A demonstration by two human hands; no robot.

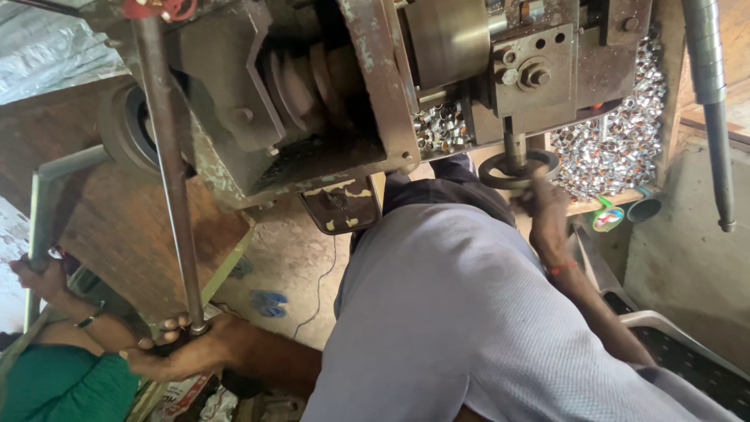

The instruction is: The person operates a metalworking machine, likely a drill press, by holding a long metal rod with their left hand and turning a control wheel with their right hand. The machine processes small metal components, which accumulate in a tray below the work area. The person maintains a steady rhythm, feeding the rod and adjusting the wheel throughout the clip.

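- The left hand is closed around the lower end of a long steel rod, fingers wrapped over it near a small metal collar at its tip.
- The rod runs from that grip straight up the view to a red fitting at the top edge, passing in front of the grey, paint-chipped machine body.
- The right hand is clamped on the rim of a small dark handwheel, which sits on a short vertical shaft under a bolted steel block; a red thread circles the wrist.
- Between the two arms lies the person's torso in a pale grey shirt, filling the lower middle of the view.
- Behind the handwheel, a heap of small shiny metal rings fills a wooden tray, and more of them lie in a gap of the machine just left of the block.
- Stepped pulleys show inside the machine's open side.
- A second steel bar hangs at the right edge, well apart from both hands.
- A green roll of tape and a grey pipe end sit just beside the tray's lower corner.
- At the left edge another person in a green garment grips a grey metal frame with one hand.
- A blue sandal lies on the concrete floor below the machine.
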